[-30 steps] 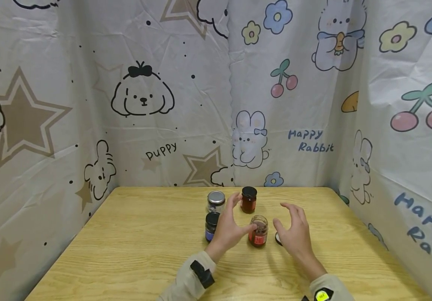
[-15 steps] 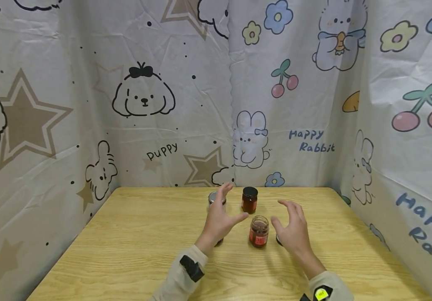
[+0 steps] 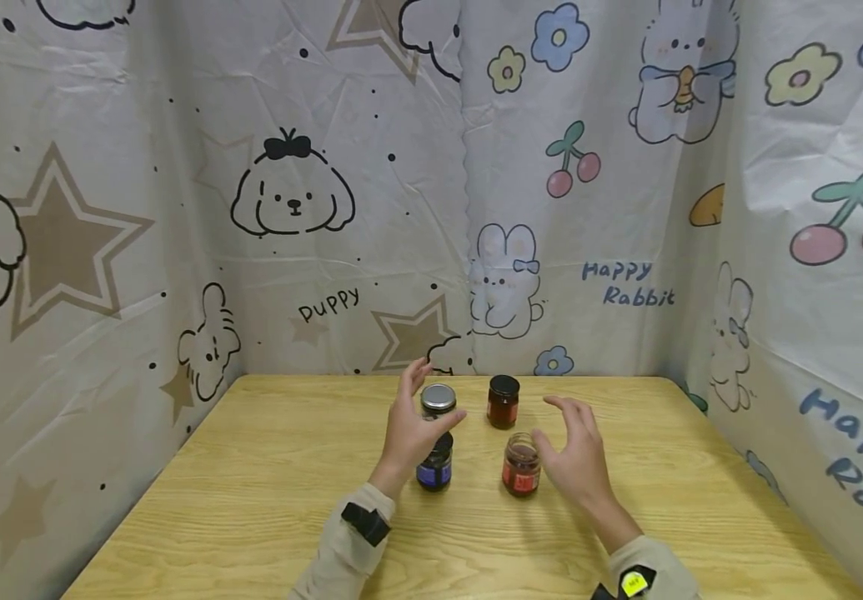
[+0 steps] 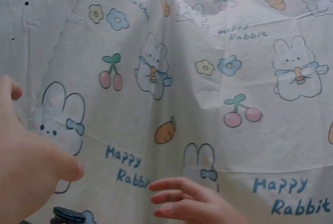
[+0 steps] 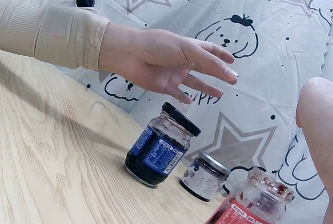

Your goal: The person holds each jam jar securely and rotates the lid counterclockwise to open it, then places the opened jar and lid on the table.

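Observation:
My left hand (image 3: 410, 433) is held with fingers spread and thumb apart, in the air at the blue-labelled jar (image 3: 434, 473), with nothing in its grasp. That jar has a black lid (image 5: 180, 120) and dark contents. My right hand (image 3: 579, 462) hovers with bent, parted fingers, its thumb overlapping the rim of a lidless glass jar (image 3: 521, 479) with a red label. Red residue clings inside that jar's neck (image 5: 270, 185) in the right wrist view. Behind stand a silver-lidded jar (image 3: 439, 397) with a pale label and a black-lidded red jar (image 3: 503, 404).
All the jars stand upright on a wooden table (image 3: 251, 500). Printed cloth curtains (image 3: 288, 292) rise right behind the table's far edge and along both sides. In the left wrist view a black lid (image 4: 69, 215) shows at the bottom edge.
My left hand has moved left from the lidless jar to the blue-labelled jar. My right hand has shifted slightly left, and the loose lid beside it is now hidden.

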`<state>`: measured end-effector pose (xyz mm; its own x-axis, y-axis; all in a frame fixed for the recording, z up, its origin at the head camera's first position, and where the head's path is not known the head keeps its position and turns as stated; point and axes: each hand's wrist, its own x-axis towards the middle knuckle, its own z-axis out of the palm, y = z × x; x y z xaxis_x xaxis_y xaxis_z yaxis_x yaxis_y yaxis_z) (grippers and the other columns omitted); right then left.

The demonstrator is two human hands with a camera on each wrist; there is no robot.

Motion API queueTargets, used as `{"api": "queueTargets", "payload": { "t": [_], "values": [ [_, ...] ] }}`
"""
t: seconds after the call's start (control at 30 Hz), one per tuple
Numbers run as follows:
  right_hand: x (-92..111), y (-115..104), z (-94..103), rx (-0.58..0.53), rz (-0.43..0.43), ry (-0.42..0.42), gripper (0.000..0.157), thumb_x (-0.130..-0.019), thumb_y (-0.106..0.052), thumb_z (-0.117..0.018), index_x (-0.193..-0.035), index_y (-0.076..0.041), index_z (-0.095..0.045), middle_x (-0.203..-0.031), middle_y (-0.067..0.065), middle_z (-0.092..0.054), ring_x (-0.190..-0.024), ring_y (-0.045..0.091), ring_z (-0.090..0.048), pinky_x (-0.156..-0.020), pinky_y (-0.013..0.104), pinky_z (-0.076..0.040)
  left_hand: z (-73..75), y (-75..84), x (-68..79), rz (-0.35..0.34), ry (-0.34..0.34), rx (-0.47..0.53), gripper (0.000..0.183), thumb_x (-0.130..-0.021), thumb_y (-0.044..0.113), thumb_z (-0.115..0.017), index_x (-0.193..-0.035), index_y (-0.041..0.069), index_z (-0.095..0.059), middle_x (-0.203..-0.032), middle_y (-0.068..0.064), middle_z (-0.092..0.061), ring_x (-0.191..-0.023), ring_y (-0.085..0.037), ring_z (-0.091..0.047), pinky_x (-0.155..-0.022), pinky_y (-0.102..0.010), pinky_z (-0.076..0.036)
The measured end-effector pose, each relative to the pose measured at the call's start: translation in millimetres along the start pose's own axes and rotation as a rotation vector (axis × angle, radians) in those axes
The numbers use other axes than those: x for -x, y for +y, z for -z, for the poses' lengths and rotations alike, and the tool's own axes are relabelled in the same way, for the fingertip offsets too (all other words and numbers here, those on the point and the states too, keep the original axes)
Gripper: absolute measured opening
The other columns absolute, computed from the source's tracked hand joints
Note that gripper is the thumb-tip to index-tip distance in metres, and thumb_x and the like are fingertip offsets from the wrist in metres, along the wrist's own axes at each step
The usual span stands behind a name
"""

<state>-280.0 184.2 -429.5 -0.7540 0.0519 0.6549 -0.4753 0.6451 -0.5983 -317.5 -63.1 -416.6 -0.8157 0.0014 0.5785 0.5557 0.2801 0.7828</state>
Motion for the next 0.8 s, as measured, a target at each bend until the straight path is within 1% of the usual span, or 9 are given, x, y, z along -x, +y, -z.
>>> {"api": "queueTargets", "payload": {
  "t": [0.07, 0.2, 0.27, 0.4, 0.47, 0.5, 0.7, 0.77, 0.8],
  "values": [
    [-1, -3, -1.2, -0.001, 0.004, -0.008, 0.051, -0.081, -0.016, -0.07, -0.128, -0.016, -0.051, -0.126, 0.009, -0.043, -0.117, 0.031, -0.042, -0.092, 0.056, -0.035, 2.7, -4.8, 0.3, 0.008, 0.004, -0.009, 0.093, -0.069, 0.045, -0.079, -0.142, 0.036, -0.024, -0.141, 0.013, -0.038, -0.13, -0.012, -0.031, -0.102, -0.058, -0.022],
    [-5, -9, -2.9, -0.002, 0.009, -0.014, 0.05, -0.082, -0.018, -0.069, -0.129, -0.017, -0.051, -0.126, 0.007, -0.043, -0.118, 0.029, -0.041, -0.093, 0.055, -0.035, 8.0, -14.8, 2.2, 0.027, -0.003, -0.022, 0.094, -0.067, 0.05, -0.079, -0.142, 0.039, -0.023, -0.14, 0.013, -0.038, -0.13, -0.011, -0.031, -0.102, -0.057, -0.022],
    [-7, -11, -3.7, -0.009, 0.01, -0.011, 0.05, -0.082, -0.018, -0.069, -0.129, -0.018, -0.051, -0.126, 0.007, -0.043, -0.118, 0.029, -0.041, -0.092, 0.055, -0.035, 10.3, -19.8, 3.4, 0.041, -0.011, -0.019, 0.095, -0.066, 0.048, -0.08, -0.141, 0.04, -0.023, -0.14, 0.013, -0.038, -0.13, -0.011, -0.031, -0.102, -0.056, -0.024],
    [-11, -14, -6.9, -0.026, 0.017, -0.011, 0.05, -0.081, -0.017, -0.069, -0.128, -0.017, -0.051, -0.126, 0.007, -0.043, -0.117, 0.03, -0.042, -0.092, 0.057, -0.035, 14.8, -30.5, 8.2, 0.083, -0.038, 0.039, 0.095, -0.065, 0.039, -0.084, -0.141, 0.04, -0.026, -0.142, 0.006, -0.038, -0.13, -0.014, -0.031, -0.101, -0.057, -0.025],
    [-12, -15, -8.9, -0.028, 0.018, -0.015, 0.049, -0.081, -0.017, -0.068, -0.127, -0.017, -0.052, -0.126, 0.007, -0.043, -0.116, 0.03, -0.042, -0.092, 0.057, -0.035, 17.1, -35.2, 12.2, 0.105, -0.07, 0.069, 0.096, -0.065, 0.035, -0.085, -0.141, 0.039, -0.026, -0.142, 0.005, -0.038, -0.131, -0.015, -0.03, -0.101, -0.059, -0.023],
    [-12, -15, -10.1, -0.025, 0.018, -0.016, 0.049, -0.081, -0.018, -0.068, -0.127, -0.017, -0.052, -0.126, 0.007, -0.043, -0.116, 0.029, -0.042, -0.091, 0.056, -0.035, 18.8, -34.5, 14.7, 0.113, -0.091, 0.079, 0.097, -0.066, 0.032, -0.085, -0.142, 0.036, -0.025, -0.143, 0.002, -0.038, -0.131, -0.017, -0.03, -0.1, -0.061, -0.022],
    [-13, -18, -17.5, -0.045, 0.018, -0.03, 0.048, -0.083, -0.022, -0.068, -0.127, -0.017, -0.051, -0.128, 0.006, -0.042, -0.118, 0.028, -0.041, -0.092, 0.054, -0.036, 31.9, -21.6, 27.8, 0.125, -0.228, 0.124, 0.1, -0.068, 0.017, -0.084, -0.146, 0.02, -0.02, -0.145, -0.01, -0.034, -0.134, -0.031, -0.025, -0.1, -0.065, -0.014],
    [-13, -19, -20.4, -0.059, 0.015, -0.04, 0.048, -0.083, -0.024, -0.068, -0.128, -0.018, -0.051, -0.128, 0.006, -0.042, -0.118, 0.028, -0.041, -0.092, 0.054, -0.036, 34.6, -24.8, 30.7, 0.142, -0.263, 0.129, 0.102, -0.068, 0.016, -0.084, -0.146, 0.021, -0.019, -0.146, -0.011, -0.032, -0.134, -0.03, -0.024, -0.101, -0.064, -0.013],
    [-13, -19, -21.9, -0.064, 0.014, -0.044, 0.049, -0.083, -0.024, -0.068, -0.128, -0.018, -0.051, -0.128, 0.005, -0.042, -0.117, 0.028, -0.041, -0.092, 0.054, -0.036, 34.6, -30.5, 31.9, 0.151, -0.279, 0.126, 0.103, -0.068, 0.016, -0.085, -0.147, 0.021, -0.018, -0.147, -0.01, -0.031, -0.134, -0.029, -0.024, -0.101, -0.064, -0.012]
  ]
}}
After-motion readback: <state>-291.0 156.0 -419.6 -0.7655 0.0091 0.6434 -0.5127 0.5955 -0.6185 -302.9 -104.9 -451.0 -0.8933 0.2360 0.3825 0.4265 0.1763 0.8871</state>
